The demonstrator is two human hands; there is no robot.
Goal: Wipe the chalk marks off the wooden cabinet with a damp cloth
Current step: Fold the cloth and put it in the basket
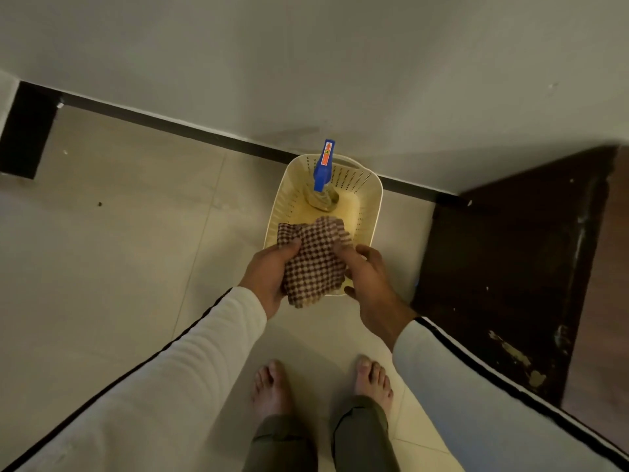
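Note:
A brown-and-white checked cloth [313, 260] hangs over the near end of a cream plastic basket [369, 199] on the floor. My left hand [269, 277] grips the cloth's left side with curled fingers. My right hand [369, 277] touches the cloth's right edge with its fingertips, thumb beside the basket rim. A spray bottle with a blue trigger head [323, 168] stands in the basket's far end. The dark wooden cabinet [510, 260] stands at the right, its surface scuffed with pale marks.
The basket sits against a white wall with a black skirting strip [170, 124]. Pale floor tiles [119, 250] spread to the left. My bare feet [323, 386] stand just behind the basket.

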